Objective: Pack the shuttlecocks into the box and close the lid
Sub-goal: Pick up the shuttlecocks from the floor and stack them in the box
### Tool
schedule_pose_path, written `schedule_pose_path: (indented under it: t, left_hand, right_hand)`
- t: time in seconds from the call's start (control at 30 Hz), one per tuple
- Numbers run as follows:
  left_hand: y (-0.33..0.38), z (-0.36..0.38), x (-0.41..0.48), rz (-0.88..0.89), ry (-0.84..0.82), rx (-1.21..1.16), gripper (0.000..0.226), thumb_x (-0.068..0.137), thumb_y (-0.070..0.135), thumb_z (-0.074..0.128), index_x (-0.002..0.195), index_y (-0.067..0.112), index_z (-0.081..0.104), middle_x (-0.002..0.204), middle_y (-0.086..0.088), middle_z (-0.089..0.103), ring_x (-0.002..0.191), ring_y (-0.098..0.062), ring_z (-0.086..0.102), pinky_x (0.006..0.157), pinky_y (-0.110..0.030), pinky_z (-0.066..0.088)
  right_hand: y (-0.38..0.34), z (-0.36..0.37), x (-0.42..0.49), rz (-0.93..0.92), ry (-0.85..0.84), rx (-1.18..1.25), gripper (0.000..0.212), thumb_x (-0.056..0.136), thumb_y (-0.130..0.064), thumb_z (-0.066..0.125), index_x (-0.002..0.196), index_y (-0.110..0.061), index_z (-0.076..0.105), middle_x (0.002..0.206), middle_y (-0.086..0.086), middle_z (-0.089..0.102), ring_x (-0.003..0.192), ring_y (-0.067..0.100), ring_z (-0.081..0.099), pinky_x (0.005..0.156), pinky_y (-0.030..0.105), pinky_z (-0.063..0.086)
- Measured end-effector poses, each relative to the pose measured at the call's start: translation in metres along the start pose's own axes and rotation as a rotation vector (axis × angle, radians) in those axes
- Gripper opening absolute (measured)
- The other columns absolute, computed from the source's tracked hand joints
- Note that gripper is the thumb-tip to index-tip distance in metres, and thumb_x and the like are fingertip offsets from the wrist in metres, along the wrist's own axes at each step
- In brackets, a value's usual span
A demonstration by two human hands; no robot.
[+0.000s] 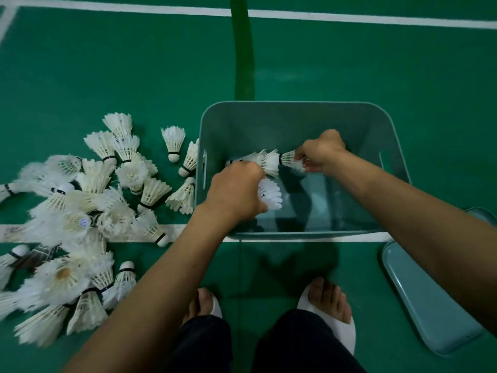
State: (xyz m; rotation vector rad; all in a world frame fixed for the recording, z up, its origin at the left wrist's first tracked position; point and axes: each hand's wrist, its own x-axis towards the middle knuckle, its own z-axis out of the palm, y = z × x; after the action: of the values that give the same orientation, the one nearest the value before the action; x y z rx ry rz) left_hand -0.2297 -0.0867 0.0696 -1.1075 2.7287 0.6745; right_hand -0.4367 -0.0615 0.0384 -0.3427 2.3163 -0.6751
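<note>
A teal plastic box (295,114) stands open on the green court floor. Both my hands reach down inside it. My left hand (235,193) grips white feather shuttlecocks (270,193) near the box's left wall. My right hand (320,154) holds a nested row of shuttlecocks (271,160) by its right end, over the middle of the box. A large pile of loose white shuttlecocks (88,211) lies on the floor to the left of the box. The teal lid (427,300) lies flat on the floor at the lower right.
My two feet in white slippers (333,319) stand just in front of the box. White court lines (349,17) cross the floor at the far side and under the box. A darker green strip (243,49) runs away from the box.
</note>
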Motion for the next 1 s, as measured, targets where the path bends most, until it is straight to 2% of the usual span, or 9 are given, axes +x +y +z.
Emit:
schedule_pose_path:
  t: [0.1,0.2,0.27,0.43,0.53,0.63,0.73,0.83,1.0]
  left_hand:
    - [-0.007,-0.001,0.008,-0.021,-0.112,-0.071,0.036,0.069,0.035,0.090,0.089,0.015,0.067,0.100,-0.005,0.068,0.094,-0.030,0.063,0.077,-0.037,0.052]
    - [-0.012,-0.002,0.015,-0.038,-0.179,-0.107,0.039,0.067,0.035,0.092,0.071,0.017,0.057,0.084,-0.003,0.065,0.084,-0.029,0.062,0.071,-0.034,0.048]
    - [-0.012,-0.002,0.019,-0.035,-0.186,-0.122,0.038,0.065,0.037,0.092,0.076,0.016,0.063,0.082,-0.003,0.066,0.083,-0.029,0.063,0.073,-0.037,0.053]
    - [-0.008,-0.010,0.023,-0.019,-0.166,-0.172,0.036,0.065,0.037,0.094,0.077,0.016,0.067,0.078,-0.001,0.069,0.079,-0.026,0.065,0.074,-0.041,0.057]
    - [0.000,-0.012,0.023,0.011,-0.168,-0.297,0.030,0.068,0.033,0.094,0.075,0.018,0.068,0.068,0.009,0.068,0.066,-0.010,0.065,0.062,-0.026,0.052]
    - [0.015,-0.015,0.021,0.032,-0.186,-0.548,0.022,0.072,0.031,0.092,0.073,0.023,0.071,0.050,0.020,0.059,0.046,0.005,0.049,0.048,-0.010,0.034]
    - [0.024,-0.017,0.018,-0.024,-0.191,-0.858,0.018,0.079,0.019,0.087,0.094,0.013,0.080,0.072,0.008,0.073,0.061,-0.001,0.059,0.062,-0.017,0.046]
    - [0.026,-0.019,0.018,-0.123,-0.213,-1.044,0.020,0.083,0.015,0.082,0.102,0.009,0.079,0.091,-0.010,0.078,0.075,-0.015,0.064,0.070,-0.031,0.049]
    - [0.022,-0.018,0.020,-0.232,-0.196,-1.195,0.040,0.084,0.036,0.077,0.112,0.008,0.076,0.092,-0.004,0.076,0.080,-0.018,0.064,0.072,-0.032,0.046]
  right_hand:
    - [-0.008,0.012,0.003,0.061,-0.144,0.089,0.001,0.084,0.001,0.071,0.084,0.000,0.070,0.076,0.015,0.068,0.054,0.021,0.058,0.060,0.033,0.057]
    - [-0.013,0.019,0.002,0.070,-0.304,0.085,0.013,0.091,0.001,0.063,0.080,-0.007,0.062,0.070,0.009,0.061,0.057,0.019,0.056,0.061,0.031,0.053]
    - [-0.015,0.019,0.002,0.078,-0.357,0.113,0.012,0.091,-0.002,0.063,0.081,-0.008,0.061,0.077,0.009,0.064,0.063,0.021,0.060,0.066,0.032,0.055]
    - [-0.009,-0.002,-0.001,-0.023,-0.196,0.069,0.006,0.084,-0.012,0.061,0.084,-0.007,0.064,0.085,0.014,0.061,0.070,0.026,0.058,0.068,0.034,0.055]
    - [0.002,-0.024,-0.023,-0.262,-0.163,-0.001,0.009,0.082,-0.014,0.064,0.086,-0.007,0.069,0.084,0.011,0.065,0.077,0.022,0.062,0.069,0.038,0.061]
    - [0.009,-0.045,-0.051,-0.359,-0.475,0.107,0.033,0.087,0.010,0.049,0.104,-0.006,0.073,0.101,0.006,0.071,0.086,0.012,0.065,0.069,0.027,0.057]
    - [0.020,-0.058,-0.050,-0.301,-0.720,0.188,0.064,0.077,0.023,0.032,0.118,-0.008,0.071,0.124,0.014,0.071,0.101,0.021,0.068,0.083,0.037,0.054]
    - [0.026,-0.065,-0.043,-0.216,-0.858,0.297,0.076,0.074,0.029,0.027,0.131,-0.007,0.064,0.135,0.017,0.065,0.113,0.025,0.064,0.084,0.035,0.057]
    - [0.029,-0.065,-0.042,-0.258,-0.955,0.258,0.055,0.091,0.022,0.045,0.133,-0.011,0.060,0.127,0.011,0.070,0.112,0.023,0.067,0.092,0.036,0.057]
